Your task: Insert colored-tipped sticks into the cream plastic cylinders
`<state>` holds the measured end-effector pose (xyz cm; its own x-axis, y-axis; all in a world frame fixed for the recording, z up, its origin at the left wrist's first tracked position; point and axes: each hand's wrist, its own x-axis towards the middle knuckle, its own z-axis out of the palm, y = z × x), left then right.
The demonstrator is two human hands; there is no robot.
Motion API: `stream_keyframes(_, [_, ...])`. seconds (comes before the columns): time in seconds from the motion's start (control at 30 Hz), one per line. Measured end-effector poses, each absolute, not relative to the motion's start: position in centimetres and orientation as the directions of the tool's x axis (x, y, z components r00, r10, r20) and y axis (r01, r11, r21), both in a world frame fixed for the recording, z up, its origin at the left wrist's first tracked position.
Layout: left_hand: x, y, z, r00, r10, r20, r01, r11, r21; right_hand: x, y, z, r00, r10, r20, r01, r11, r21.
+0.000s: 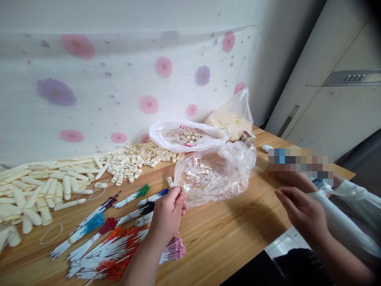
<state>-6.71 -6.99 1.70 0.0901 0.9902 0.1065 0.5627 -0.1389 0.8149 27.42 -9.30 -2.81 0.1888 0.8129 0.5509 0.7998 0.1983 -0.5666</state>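
My left hand [171, 208] is closed around a small cream plastic piece [185, 188], whose round end shows above the fingers. It is at the front left edge of a clear plastic bag [238, 171] holding small clear parts and a few cream pieces [203, 172]. Off to the right, my right hand [302, 210] hangs near the table edge, fingers bent and close together, with what they hold, if anything, hidden. Bundles of white sticks with coloured ends, such as orange [119, 246], blue [92, 224] and pink [175, 249], lie left of and beneath my left forearm.
Cream tubes [44, 194] and slotted cream pieces [131, 163] are heaped at the left and back. Behind stand a white bag [160, 139] and another bag [229, 115] beside a small box [248, 136]. Another person's arm [294, 180] rests at the right.
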Motion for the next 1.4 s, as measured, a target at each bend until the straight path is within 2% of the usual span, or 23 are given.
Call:
stream_keyframes(0.03, [-6.7,-7.1,1.8,0.083,0.99,0.113,0.556,-0.14,0.819,27.3,-11.0,-4.3,0.209,0.81,0.549,0.827,0.153,-0.541])
stream_keyframes(0.07, [-6.7,-7.1,1.9,0.076,0.99,0.119,0.555,-0.141,0.82,27.0,-12.7,-5.9,0.164,0.824,0.543,0.828,0.184,-0.529])
stream_keyframes(0.13, [-6.7,-7.3,2.1,0.069,0.99,0.123,0.572,-0.14,0.809,26.6,-15.2,-9.2,-0.106,0.875,0.473,0.777,0.37,-0.51])
stream_keyframes(0.17, [-6.7,-7.3,2.1,0.069,0.99,0.121,0.582,-0.138,0.801,26.4,-16.1,-10.7,-0.151,0.897,0.415,0.763,0.372,-0.528])
stream_keyframes(0.27, [-6.8,-7.1,1.7,0.079,0.992,0.103,0.603,-0.13,0.787,26.3,-17.1,-12.9,0.001,0.891,0.454,0.818,0.261,-0.513])
stream_keyframes(0.3, [-6.9,-7.0,1.5,0.088,0.992,0.09,0.608,-0.125,0.784,26.3,-17.2,-12.6,-0.002,0.867,0.498,0.825,0.283,-0.489])
stream_keyframes(0.37, [-6.9,-6.8,1.2,0.133,0.99,0.048,0.63,-0.122,0.767,25.9,-16.9,-10.7,-0.144,0.825,0.546,0.787,0.43,-0.442])
stream_keyframes(0.5, [-6.4,-7.1,1.2,0.32,0.947,-0.008,0.665,-0.219,0.714,23.8,-15.4,-4.5,-0.341,0.763,0.549,0.668,0.608,-0.43])
stream_keyframes(0.6, [-5.9,-7.6,1.7,0.4,0.916,-0.005,0.655,-0.283,0.701,20.7,-12.6,-1.2,-0.431,0.77,0.47,0.592,0.634,-0.497])
stream_keyframes(0.73, [-5.8,-7.9,2.1,0.461,0.888,0.003,0.638,-0.333,0.695,15.7,-8.5,0.0,-0.52,0.741,0.424,0.491,0.666,-0.561])
stream_keyframes(0.87, [-6.2,-7.6,1.9,0.426,0.903,0.054,0.644,-0.344,0.684,12.2,-5.8,-0.4,-0.482,0.699,0.528,0.464,0.715,-0.523])
stream_keyframes(1.0, [-6.4,-7.2,1.0,0.318,0.929,0.19,0.721,-0.367,0.587,10.6,-4.1,-1.0,-0.441,0.673,0.593,0.491,0.734,-0.469])
stream_keyframes(1.1, [-6.5,-6.9,0.4,0.234,0.934,0.269,0.77,-0.347,0.535,9.8,-2.3,-0.8,-0.424,0.723,0.546,0.456,0.691,-0.561])
stream_keyframes(1.17, [-6.6,-6.7,0.2,0.131,0.954,0.27,0.761,-0.271,0.589,9.3,-0.4,-0.4,-0.504,0.728,0.465,0.396,0.673,-0.624])
stream_keyframes(1.23, [-6.7,-6.6,0.2,-0.003,0.975,0.224,0.669,-0.165,0.725,9.0,2.0,-0.3,-0.589,0.715,0.377,0.443,0.676,-0.589])
stream_keyframes(1.33, [-6.8,-6.4,0.4,-0.13,0.988,0.087,0.323,-0.041,0.946,8.4,5.1,-1.1,-0.591,0.75,0.296,0.627,0.658,-0.417])
stream_keyframes(1.4, [-6.8,-6.3,0.5,-0.143,0.99,0.012,0.079,-0.001,0.997,8.1,6.2,-2.0,-0.594,0.76,0.264,0.661,0.648,-0.378])
